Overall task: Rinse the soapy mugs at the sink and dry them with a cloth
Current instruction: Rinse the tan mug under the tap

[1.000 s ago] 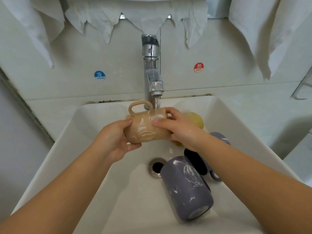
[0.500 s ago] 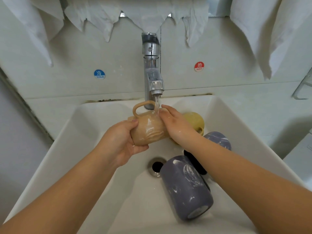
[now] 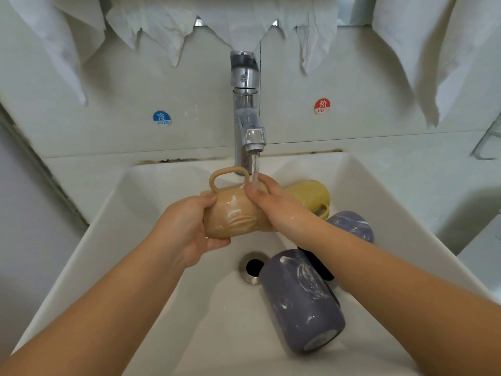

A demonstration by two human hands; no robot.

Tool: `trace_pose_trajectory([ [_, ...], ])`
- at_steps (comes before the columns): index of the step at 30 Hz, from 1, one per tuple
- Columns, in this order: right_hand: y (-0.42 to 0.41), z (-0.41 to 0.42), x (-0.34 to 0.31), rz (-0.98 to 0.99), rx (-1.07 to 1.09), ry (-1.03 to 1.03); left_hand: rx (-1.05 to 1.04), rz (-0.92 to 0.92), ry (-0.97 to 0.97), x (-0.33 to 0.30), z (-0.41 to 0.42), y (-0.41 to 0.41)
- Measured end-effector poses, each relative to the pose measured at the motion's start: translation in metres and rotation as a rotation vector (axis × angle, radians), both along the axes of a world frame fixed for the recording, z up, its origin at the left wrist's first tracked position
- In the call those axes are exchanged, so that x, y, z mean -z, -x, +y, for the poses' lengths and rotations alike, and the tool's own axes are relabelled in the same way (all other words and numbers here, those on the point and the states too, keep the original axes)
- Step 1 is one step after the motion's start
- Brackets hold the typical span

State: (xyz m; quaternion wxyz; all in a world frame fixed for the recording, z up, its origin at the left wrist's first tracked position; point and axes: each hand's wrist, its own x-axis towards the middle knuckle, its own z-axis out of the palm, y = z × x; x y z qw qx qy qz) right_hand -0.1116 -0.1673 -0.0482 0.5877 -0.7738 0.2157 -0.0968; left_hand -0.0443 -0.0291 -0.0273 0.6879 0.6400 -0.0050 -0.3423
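A soapy tan mug (image 3: 235, 217) lies on its side in the air over the white sink (image 3: 130, 229), handle upward, just under the chrome tap (image 3: 248, 115). My left hand (image 3: 187, 226) grips its base end. My right hand (image 3: 273, 203) wraps its rim end, and the running water falls onto those fingers and the mug. In the basin lie a yellow mug (image 3: 311, 195), a marbled purple mug (image 3: 349, 225) and a larger soapy purple mug (image 3: 301, 299) on its side near the drain (image 3: 253, 267).
White cloths hang on the wall behind the tap: cloth (image 3: 62, 39) at the left, cloth (image 3: 233, 25) in the middle and cloth (image 3: 433, 50) at the right. Cold and hot stickers flank the tap. A metal rack edge (image 3: 488, 142) shows far right.
Both hands have shifted the tan mug slightly right, under the stream. My right hand slid over the rim end, and water now runs onto it.
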Motion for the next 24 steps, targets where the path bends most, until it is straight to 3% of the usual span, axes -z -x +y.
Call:
trace_pose_trajectory([
  [4,-0.0027,0.0020,-0.0044,-0.016,0.041,-0.098,0.002,-0.010,-0.013,-0.0004,0.0001,0.0011],
  [7,-0.0045,-0.0008,-0.0059,-0.049,0.098,-0.052,0.004,-0.001,-0.009,-0.0008,-0.0007,0.0021],
  [11,-0.0019,-0.0031,-0.0017,-0.007,0.025,-0.141,-0.008,0.017,0.001,-0.0021,0.0025,-0.0001],
  [16,-0.0024,0.0005,-0.0059,-0.080,0.113,-0.010,0.011,0.007,-0.003,-0.0019,0.0005,0.0016],
  [21,0.0014,-0.0057,0.0000,-0.050,-0.045,-0.045,-0.002,0.018,-0.011,-0.0042,0.0039,-0.0021],
  [24,0.0022,-0.0016,-0.0010,-0.106,0.033,0.020,0.029,-0.018,-0.025,-0.0023,0.0026,-0.0006],
])
